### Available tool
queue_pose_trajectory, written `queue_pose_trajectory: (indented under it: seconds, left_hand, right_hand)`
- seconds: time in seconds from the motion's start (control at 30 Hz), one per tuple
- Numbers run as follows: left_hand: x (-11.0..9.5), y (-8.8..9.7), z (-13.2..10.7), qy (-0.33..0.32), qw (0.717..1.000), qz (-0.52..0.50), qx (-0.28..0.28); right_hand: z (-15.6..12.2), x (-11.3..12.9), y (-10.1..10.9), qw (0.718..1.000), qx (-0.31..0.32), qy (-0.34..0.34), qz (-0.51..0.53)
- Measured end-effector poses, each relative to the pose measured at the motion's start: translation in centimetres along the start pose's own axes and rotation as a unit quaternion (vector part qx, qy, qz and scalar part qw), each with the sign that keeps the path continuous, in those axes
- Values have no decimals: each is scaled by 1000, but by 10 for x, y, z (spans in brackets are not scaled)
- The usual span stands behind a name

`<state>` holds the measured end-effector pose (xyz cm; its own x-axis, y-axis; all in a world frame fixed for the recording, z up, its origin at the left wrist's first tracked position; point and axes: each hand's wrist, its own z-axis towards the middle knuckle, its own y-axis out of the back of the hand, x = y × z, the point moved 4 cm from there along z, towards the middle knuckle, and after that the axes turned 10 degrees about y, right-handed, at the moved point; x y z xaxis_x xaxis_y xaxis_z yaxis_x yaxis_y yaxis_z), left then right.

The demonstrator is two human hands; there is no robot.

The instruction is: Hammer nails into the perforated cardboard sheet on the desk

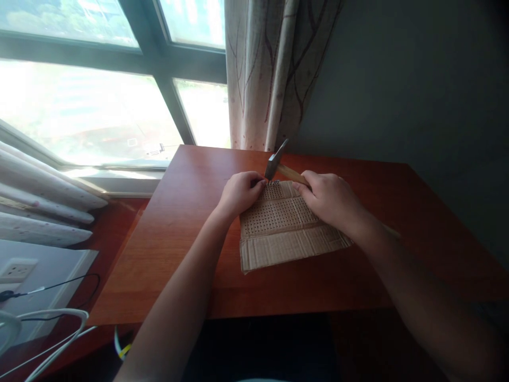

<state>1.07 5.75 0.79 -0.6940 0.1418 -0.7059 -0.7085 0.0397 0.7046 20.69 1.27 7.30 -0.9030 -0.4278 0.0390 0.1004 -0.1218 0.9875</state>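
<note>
A piece of corrugated cardboard (pixel 278 249) with rows of small holes lies on the wooden table. My right hand (pixel 330 199) is wrapped around the wooden handle of a hammer (pixel 294 174). The hammer's metal head is just above the cardboard's far left corner, right beside my left fingertips. My left hand (pixel 243 193) is pinched at that corner; what its fingertips hold is too small to make out. Several thin dark pieces that look like nails (pixel 274 182) stand in a row along the cardboard's far edge. My right wrist hides the cardboard's right part.
The reddish-brown table (pixel 167 254) stands by a bright window (pixel 99 116) and a patterned curtain (pixel 254 74). White cables (pixel 59 318) and a wall socket (pixel 18 271) are at the lower left, off the table's edge.
</note>
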Motion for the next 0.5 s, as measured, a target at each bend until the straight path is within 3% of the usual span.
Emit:
queue_pose_trajectory:
  seconds: [0.5]
  left_hand:
    - [-1,1,-1,6,1000,-1,1]
  right_hand:
    - [1,0,-5,1000,-6,-3,4]
